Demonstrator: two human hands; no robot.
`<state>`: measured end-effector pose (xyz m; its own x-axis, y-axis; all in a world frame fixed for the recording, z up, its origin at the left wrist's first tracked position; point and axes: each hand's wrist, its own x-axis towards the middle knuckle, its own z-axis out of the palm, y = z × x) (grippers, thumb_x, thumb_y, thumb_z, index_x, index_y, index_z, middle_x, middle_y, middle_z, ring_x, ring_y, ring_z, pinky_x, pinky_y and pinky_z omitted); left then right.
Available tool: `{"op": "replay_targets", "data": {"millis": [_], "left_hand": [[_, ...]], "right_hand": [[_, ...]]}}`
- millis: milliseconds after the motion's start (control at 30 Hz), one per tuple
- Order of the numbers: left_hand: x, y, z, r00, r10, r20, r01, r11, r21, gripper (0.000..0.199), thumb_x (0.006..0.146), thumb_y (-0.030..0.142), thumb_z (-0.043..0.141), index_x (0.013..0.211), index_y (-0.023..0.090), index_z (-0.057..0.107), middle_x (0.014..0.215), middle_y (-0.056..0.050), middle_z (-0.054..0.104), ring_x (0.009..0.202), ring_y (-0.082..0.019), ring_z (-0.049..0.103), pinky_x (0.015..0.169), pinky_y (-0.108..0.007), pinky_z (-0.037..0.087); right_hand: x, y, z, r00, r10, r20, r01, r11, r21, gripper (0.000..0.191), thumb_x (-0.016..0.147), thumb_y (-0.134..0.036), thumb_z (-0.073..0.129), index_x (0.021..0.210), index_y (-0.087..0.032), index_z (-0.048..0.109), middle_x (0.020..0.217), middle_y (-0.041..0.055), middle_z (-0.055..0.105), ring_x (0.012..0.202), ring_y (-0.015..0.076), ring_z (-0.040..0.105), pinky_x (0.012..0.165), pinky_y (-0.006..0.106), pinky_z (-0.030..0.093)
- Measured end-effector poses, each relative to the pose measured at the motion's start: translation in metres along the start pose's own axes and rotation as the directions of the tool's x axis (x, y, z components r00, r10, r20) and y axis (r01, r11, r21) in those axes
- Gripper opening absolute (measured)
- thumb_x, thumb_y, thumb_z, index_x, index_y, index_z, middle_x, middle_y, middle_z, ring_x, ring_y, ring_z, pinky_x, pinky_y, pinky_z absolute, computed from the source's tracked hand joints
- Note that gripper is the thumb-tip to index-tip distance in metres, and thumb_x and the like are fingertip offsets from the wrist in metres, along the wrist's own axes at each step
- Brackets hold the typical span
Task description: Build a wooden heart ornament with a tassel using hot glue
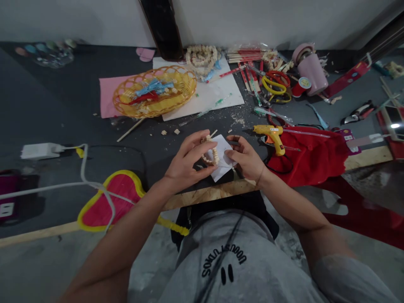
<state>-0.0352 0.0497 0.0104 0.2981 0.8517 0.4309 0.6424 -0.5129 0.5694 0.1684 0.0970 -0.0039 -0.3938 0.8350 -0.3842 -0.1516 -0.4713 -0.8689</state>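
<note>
Near the table's front edge, my left hand (191, 163) is closed round a small ring of pale wooden pieces (215, 156), thumb below and fingers above. My right hand (246, 158) grips the right side of a white paper (222, 168) between thumb and fingers. The paper lies behind and beside the ring. Just right of my right hand, a yellow glue gun (274, 136) rests partly on red cloth (311, 155).
A yellow wicker basket (186, 94) with blue and red bits stands at the back. Scissors (276, 86), a pink bottle (312, 71) and a thread spool (301, 86) lie back right. A white cable (83, 168) crosses a pink-and-yellow fan (123, 189) at left.
</note>
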Motion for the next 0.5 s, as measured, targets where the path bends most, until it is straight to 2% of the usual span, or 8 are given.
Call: {"op": "replay_targets", "data": {"millis": [133,300,400,500], "left_hand": [[0.0,0.0,-0.001,0.999,0.028,-0.014,-0.028,0.999,-0.014,0.05,0.086,0.026,0.072,0.132,0.026,0.052,0.145,-0.012,0.046,0.13,-0.026,0.052,0.106,-0.043,0.05],[0.001,0.003,-0.002,0.992,0.123,0.021,-0.122,0.992,-0.021,0.054,0.085,0.023,0.072,0.134,0.027,0.05,0.144,-0.014,0.047,0.132,-0.028,0.051,0.104,-0.043,0.052],[0.0,0.008,-0.002,0.981,0.187,0.056,-0.188,0.982,0.01,0.054,0.086,0.021,0.07,0.135,0.027,0.049,0.144,-0.015,0.048,0.134,-0.028,0.049,0.104,-0.044,0.051],[-0.001,0.015,-0.003,0.958,0.269,0.099,-0.277,0.958,0.069,0.049,0.089,0.019,0.066,0.135,0.026,0.05,0.143,-0.016,0.05,0.136,-0.029,0.048,0.107,-0.047,0.049]], "right_hand": [[-0.001,-0.005,-0.002,1.0,0.005,0.015,-0.005,1.0,-0.028,0.054,0.067,-0.032,0.075,0.111,-0.026,0.046,0.08,-0.0058,0.061,0.06,0.01,0.053,0.05,0.021,0.039],[0.006,-0.025,-0.005,0.998,0.022,0.064,-0.015,0.993,-0.118,0.063,0.07,-0.031,0.076,0.122,-0.026,0.043,0.083,-0.0042,0.064,0.066,0.0124,0.059,0.056,0.023,0.045],[0.014,-0.037,-0.007,0.987,0.053,0.15,-0.024,0.982,-0.188,0.07,0.069,-0.026,0.078,0.129,-0.025,0.041,0.084,-0.0047,0.064,0.065,0.0124,0.06,0.056,0.023,0.045],[0.02,-0.042,-0.007,0.96,0.106,0.257,-0.023,0.951,-0.307,0.08,0.062,-0.016,0.08,0.133,-0.022,0.043,0.073,-0.0074,0.062,0.061,0.012,0.058,0.055,0.022,0.043]]}}
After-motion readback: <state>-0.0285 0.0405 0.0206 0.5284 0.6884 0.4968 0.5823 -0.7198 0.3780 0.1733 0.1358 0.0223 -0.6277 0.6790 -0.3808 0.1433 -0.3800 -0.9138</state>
